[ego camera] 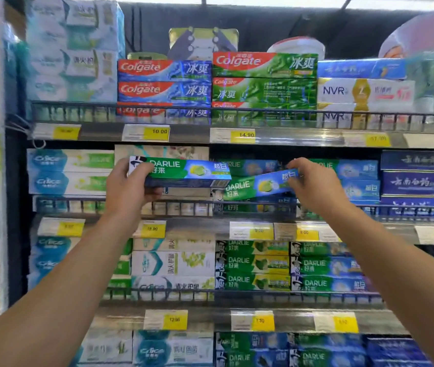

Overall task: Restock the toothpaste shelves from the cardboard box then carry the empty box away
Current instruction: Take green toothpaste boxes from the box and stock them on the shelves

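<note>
Left hand [128, 186] curled round the left end of a green-and-blue Darlie box [184, 172], held level before the second shelf [184, 205]. Right hand [314, 181] pinched the right end of a second Darlie box [255, 187], tilted, lower end touching the shelved Darlie stack [343, 178]. Hands well apart. Above: Colgate boxes [164, 80], yellow price tags [242, 135]. Cardboard box out of view.

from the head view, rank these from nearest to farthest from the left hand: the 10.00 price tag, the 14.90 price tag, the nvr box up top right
From the left hand:
1. 10.00 price tag, just above it on the upper shelf rail.
2. 14.90 price tag, same rail, further right.
3. NVR box, top shelf, far right.
</note>
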`<state>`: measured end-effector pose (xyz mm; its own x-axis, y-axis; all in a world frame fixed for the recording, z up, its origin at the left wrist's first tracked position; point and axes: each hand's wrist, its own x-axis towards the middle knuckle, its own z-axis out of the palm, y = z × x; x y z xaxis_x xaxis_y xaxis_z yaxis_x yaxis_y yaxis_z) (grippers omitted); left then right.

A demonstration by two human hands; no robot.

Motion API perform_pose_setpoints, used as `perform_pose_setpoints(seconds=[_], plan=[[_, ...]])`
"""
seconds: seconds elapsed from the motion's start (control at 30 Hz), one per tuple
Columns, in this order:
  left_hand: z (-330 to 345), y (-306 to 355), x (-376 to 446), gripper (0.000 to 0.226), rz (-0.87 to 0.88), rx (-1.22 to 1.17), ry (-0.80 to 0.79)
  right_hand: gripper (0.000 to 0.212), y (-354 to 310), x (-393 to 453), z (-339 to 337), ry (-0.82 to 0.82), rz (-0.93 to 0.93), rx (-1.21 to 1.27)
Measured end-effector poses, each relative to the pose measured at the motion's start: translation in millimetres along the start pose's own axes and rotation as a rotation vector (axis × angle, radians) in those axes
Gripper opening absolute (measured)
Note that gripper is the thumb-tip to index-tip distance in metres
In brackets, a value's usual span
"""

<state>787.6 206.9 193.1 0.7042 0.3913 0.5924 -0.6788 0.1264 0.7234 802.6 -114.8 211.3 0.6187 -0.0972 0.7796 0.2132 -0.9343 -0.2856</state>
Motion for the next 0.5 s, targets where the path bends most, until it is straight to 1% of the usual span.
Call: perform_pose_setpoints(seconds=[0.1,0.2,0.37,0.5], plan=[[4.7,-2.2,1.7,0.021,-0.001,-0.005,-0.017,0.032,-2.5,-1.4,3.4,0.007,0.013,-0.086],[8.5,-5.6,2.2,0.02,-0.012,-0.017,-0.025,0.035,-0.7,-6.5,9.9,0.025,-0.021,-0.114],[10.7,-14.9,4.8,0.007,-0.021,-0.013,-0.029,0.043,4.1,-23.0,22.9,0.079,-0.087,-0.129],[18.1,-17.4,3.2,0.017,-0.025,-0.041,-0.037,0.042,4.2,-22.2,21.0,0.092,-0.109,-0.095]])
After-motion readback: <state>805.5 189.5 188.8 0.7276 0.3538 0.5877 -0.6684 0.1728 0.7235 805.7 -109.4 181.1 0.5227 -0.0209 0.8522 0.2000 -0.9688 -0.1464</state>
